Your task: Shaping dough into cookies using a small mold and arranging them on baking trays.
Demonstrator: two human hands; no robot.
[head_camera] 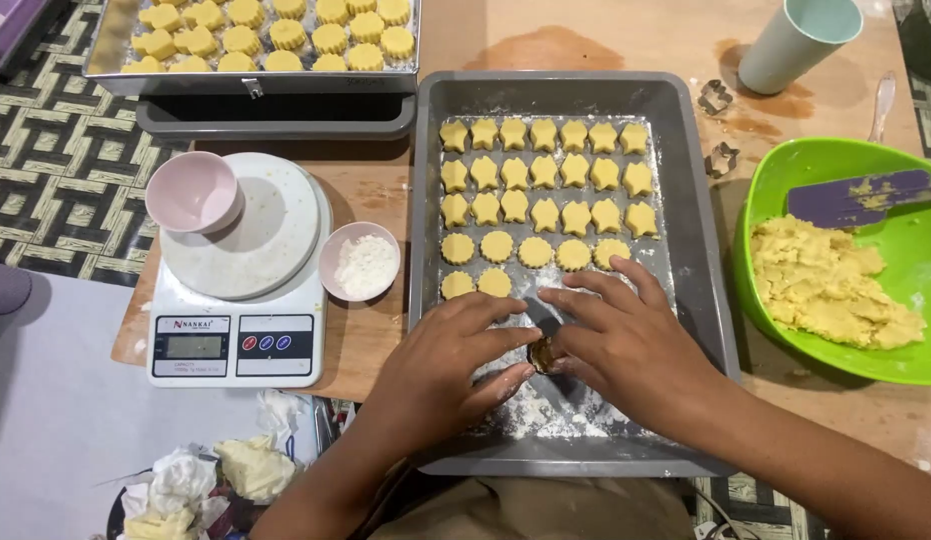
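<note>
A grey baking tray (686, 250) lies in front of me, dusted with flour and holding rows of yellow star-shaped and round dough pieces (544, 190). My left hand (441, 365) and my right hand (626, 335) meet over the floured near part of the tray. Together their fingertips press on a small round cookie cutter (544, 353) that stands on the tray floor. Most of the cutter is hidden by my fingers; a bit of yellow dough shows inside it.
A green bowl (786, 175) of yellow dough with a purple spatula (856, 197) sits at the right. At the left are a white kitchen scale (236, 340) with a pink bowl (194, 190) and a small bowl of flour (361, 262). A second tray of cookies (271, 35), a pale cup (798, 42) and loose metal cutters (716, 97) lie farther back.
</note>
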